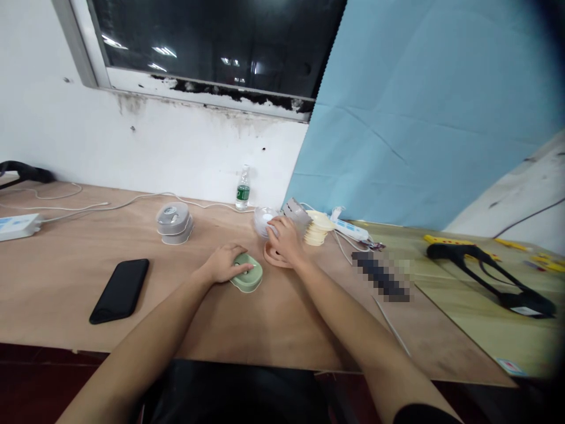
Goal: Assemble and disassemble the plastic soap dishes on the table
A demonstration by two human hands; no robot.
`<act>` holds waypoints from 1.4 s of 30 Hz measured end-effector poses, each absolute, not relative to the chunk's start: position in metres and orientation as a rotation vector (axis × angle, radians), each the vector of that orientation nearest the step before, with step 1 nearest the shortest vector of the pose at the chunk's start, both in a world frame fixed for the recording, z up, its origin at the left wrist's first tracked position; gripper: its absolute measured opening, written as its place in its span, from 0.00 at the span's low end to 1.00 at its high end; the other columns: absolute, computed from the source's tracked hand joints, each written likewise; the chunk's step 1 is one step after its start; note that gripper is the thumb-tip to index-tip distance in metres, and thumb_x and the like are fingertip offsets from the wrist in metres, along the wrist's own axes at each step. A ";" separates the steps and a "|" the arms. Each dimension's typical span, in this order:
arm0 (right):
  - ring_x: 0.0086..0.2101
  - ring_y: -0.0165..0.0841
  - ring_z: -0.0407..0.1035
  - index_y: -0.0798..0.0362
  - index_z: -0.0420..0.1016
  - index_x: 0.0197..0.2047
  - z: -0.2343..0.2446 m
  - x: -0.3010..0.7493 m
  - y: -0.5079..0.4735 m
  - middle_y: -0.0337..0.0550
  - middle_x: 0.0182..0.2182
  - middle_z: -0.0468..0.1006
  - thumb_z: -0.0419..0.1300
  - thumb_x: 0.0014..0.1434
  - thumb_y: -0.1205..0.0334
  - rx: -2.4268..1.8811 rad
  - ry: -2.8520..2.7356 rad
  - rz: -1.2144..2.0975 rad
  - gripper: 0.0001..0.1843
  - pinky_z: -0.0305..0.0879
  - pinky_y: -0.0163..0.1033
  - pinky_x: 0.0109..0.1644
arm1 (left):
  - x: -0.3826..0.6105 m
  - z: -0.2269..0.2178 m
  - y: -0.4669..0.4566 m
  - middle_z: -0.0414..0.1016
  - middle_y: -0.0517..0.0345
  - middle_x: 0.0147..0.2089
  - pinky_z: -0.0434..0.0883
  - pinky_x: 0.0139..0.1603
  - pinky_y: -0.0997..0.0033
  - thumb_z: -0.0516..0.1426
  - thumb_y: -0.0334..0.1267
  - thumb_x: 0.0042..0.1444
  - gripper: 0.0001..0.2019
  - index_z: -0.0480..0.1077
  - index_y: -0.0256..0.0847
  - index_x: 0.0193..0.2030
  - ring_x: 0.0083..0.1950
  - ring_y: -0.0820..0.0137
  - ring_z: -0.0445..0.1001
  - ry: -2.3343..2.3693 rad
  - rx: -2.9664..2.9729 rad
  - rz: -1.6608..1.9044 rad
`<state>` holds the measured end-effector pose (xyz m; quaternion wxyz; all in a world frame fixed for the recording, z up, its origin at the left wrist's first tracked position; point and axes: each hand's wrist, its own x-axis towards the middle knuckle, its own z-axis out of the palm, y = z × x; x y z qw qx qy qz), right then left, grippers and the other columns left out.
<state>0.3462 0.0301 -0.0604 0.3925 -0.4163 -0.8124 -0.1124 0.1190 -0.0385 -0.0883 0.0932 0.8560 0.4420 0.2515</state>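
My left hand (226,262) rests curled over the left side of a small pale green oval box (248,277) on the wooden table (282,318). My right hand (286,238) is farther back. Its fingers are bent on a clear round plastic lid (263,221), and it hovers above a pinkish oval box (274,257). A stack of cream-coloured round parts (319,227) stands just right of that hand, with a grey ridged piece (296,212) beside it.
A black phone (120,290) lies at the left front. Grey round containers (175,222) stand stacked behind it. A water bottle (242,188) stands by the wall. White power strips (17,226) (351,228), cables, a black tool (489,272) and a blue sheet (432,118) are around.
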 end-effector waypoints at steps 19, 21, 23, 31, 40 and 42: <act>0.56 0.43 0.60 0.47 0.62 0.60 -0.100 0.327 -0.035 0.48 0.57 0.67 0.61 0.53 0.43 -0.938 -2.284 0.078 0.34 0.49 0.56 0.64 | 0.101 -0.102 -0.026 0.67 0.46 0.60 0.62 0.59 0.58 0.49 0.59 0.56 0.33 0.61 0.37 0.61 0.59 0.57 0.67 1.388 2.287 0.929; 0.56 0.42 0.61 0.48 0.63 0.59 -0.100 0.328 -0.036 0.49 0.55 0.68 0.59 0.56 0.46 -0.922 -2.183 0.113 0.30 0.54 0.53 0.62 | 0.101 -0.100 -0.027 0.65 0.45 0.61 0.62 0.60 0.57 0.55 0.61 0.50 0.39 0.59 0.37 0.62 0.60 0.56 0.65 1.378 2.292 0.943; 0.55 0.42 0.62 0.49 0.63 0.59 -0.099 0.329 -0.035 0.49 0.54 0.69 0.57 0.59 0.48 -0.902 -2.070 0.154 0.27 0.58 0.52 0.59 | 0.102 -0.097 -0.029 0.65 0.45 0.61 0.62 0.60 0.56 0.59 0.62 0.45 0.42 0.59 0.38 0.62 0.60 0.54 0.65 1.378 2.297 0.961; 0.58 0.44 0.58 0.51 0.63 0.56 -0.098 0.325 -0.035 0.53 0.57 0.63 0.61 0.55 0.48 -0.854 -1.870 0.072 0.29 0.58 0.53 0.60 | 0.106 -0.090 -0.034 0.72 0.47 0.55 0.65 0.56 0.58 0.58 0.58 0.49 0.31 0.67 0.38 0.54 0.55 0.57 0.70 1.333 2.185 1.105; 0.39 0.38 0.68 0.49 0.69 0.34 -0.101 0.329 -0.031 0.45 0.35 0.72 0.57 0.58 0.61 -0.917 -1.754 -0.002 0.02 0.67 0.46 0.44 | 0.106 -0.090 -0.036 0.77 0.52 0.49 0.68 0.49 0.64 0.51 0.55 0.57 0.24 0.72 0.41 0.51 0.47 0.60 0.75 1.359 2.170 1.030; 0.36 0.37 0.68 0.49 0.69 0.32 -0.100 0.331 -0.031 0.43 0.32 0.73 0.57 0.58 0.60 -0.926 -1.780 -0.003 0.04 0.67 0.44 0.41 | 0.106 -0.089 -0.037 0.78 0.52 0.46 0.68 0.47 0.65 0.51 0.56 0.57 0.24 0.73 0.41 0.50 0.45 0.61 0.75 1.417 2.160 1.015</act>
